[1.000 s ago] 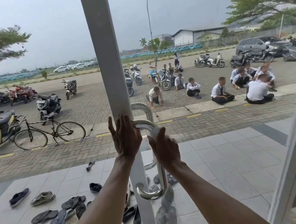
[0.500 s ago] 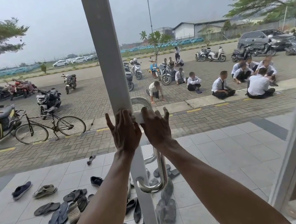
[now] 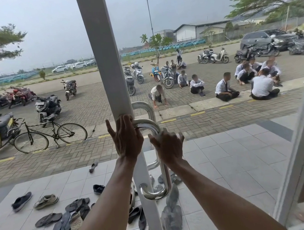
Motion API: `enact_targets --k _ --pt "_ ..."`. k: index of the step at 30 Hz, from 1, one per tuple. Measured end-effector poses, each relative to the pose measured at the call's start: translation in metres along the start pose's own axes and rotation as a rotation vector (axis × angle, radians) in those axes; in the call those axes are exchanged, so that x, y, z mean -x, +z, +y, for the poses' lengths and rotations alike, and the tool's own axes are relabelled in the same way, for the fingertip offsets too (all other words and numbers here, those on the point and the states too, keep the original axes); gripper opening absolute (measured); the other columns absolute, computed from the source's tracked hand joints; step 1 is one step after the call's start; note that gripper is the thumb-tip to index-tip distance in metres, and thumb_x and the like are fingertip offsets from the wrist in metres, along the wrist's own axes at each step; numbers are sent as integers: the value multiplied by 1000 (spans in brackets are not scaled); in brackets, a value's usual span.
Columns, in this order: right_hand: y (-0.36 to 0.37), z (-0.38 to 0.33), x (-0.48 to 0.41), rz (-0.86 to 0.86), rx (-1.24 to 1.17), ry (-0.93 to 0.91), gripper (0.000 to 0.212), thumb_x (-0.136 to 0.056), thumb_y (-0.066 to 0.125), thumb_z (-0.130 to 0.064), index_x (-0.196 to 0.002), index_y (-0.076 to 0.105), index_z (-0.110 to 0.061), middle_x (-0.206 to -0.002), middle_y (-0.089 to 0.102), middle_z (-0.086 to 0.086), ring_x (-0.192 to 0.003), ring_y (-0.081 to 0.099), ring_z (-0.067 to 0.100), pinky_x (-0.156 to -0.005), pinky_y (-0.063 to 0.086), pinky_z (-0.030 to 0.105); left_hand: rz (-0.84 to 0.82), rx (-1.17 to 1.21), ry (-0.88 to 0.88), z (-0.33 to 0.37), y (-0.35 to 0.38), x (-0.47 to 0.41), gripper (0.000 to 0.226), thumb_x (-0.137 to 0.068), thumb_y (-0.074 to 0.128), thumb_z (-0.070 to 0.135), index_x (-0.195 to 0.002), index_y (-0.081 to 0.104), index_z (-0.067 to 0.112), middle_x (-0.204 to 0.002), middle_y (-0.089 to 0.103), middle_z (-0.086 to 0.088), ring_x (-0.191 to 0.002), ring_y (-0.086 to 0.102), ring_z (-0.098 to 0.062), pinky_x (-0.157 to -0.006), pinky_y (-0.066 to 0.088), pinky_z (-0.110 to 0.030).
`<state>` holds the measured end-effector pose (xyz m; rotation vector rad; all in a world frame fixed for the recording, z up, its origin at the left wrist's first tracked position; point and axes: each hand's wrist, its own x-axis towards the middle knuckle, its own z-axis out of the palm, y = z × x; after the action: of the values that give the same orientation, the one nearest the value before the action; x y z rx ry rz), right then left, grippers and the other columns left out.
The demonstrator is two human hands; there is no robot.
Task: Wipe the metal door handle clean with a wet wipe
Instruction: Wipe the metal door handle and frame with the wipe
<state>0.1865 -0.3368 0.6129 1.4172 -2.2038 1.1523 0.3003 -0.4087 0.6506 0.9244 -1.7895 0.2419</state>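
The metal door handle [image 3: 160, 192] is a polished, chrome-bright tube bent in a D shape, standing upright on the white door frame; its top bend curves out from the frame, its straight bar runs down, its bottom bend hooks back to the frame; the middle of the bar is covered; the wet wipe cannot be made out.

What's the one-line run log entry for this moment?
stage: wiping | left hand: on door frame at handle top | right hand: wrapped on metal door handle upper bend | wipe: not visible
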Motion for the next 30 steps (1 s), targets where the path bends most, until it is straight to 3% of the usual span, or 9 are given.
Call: enact_targets --k 3,6,9,12,17,20,24,27,30 --pt "-15 -20 -30 47 122 -145 56 -90 46 -68 -108 59 -17 -85 70 0 -96 66 25 -114 20 55 20 5 4 1 2 0 26 -75 59 7 -98 49 14 -94 60 0 -102 60 -23 -122 11 -58" --pt "-12 -21 -31 72 79 -191 45 -93 56 -50 -120 47 -15 -85 73 2 -100 67 27 -116 18 57 38 -1 12 -1 4 1 25 -76 61 6 -97 50 13 -94 59 -1 -101 60 -24 -122 12 -58" --pt "6 -8 -8 81 -68 -59 47 -97 49 -51 -121 42 -11 -88 72 5 -93 68 28 -114 24 54 34 7 9 0 5 0 28 -72 60 4 -97 50 13 -94 59 0 -102 60 -23 -122 12 -58" --pt "33 9 26 -27 -92 117 55 -97 40 -59 -120 46 -9 -91 74 8 -93 70 27 -114 26 52 27 10 13 -2 4 0 30 -69 59 5 -96 49 14 -93 59 0 -101 59 -24 -122 12 -57" --pt "44 32 52 -202 -43 196 50 -92 46 -63 -104 59 -16 -90 75 3 -98 69 25 -111 25 51 29 23 24 -2 5 1 31 -68 58 4 -96 47 15 -93 57 0 -101 59 -24 -121 15 -59" --pt "29 17 31 -72 -27 152 56 -87 50 -70 -92 69 -17 -87 74 2 -95 69 23 -111 30 49 43 25 32 -3 6 0 33 -67 57 3 -96 46 15 -92 58 0 -100 59 -25 -120 16 -59" --pt "1 -16 -16 124 -123 95 71 -82 40 -79 -89 65 -13 -79 69 7 -92 64 29 -106 34 53 59 25 31 -5 8 -2 33 -67 56 4 -96 45 16 -92 57 -1 -100 58 -25 -121 16 -59" --pt "-5 -25 -27 163 -101 -10 68 -79 42 -79 -86 61 -14 -72 67 6 -89 64 31 -104 33 55 75 22 45 -7 10 0 26 -73 54 5 -96 48 14 -92 58 -2 -99 59 -25 -121 14 -58" --pt "6 -17 -15 157 -101 94 60 -85 52 -70 -88 66 -12 -76 70 11 -89 66 32 -104 36 54 82 26 43 -8 12 0 29 -71 56 3 -96 46 15 -92 57 0 -100 58 -24 -121 14 -58"
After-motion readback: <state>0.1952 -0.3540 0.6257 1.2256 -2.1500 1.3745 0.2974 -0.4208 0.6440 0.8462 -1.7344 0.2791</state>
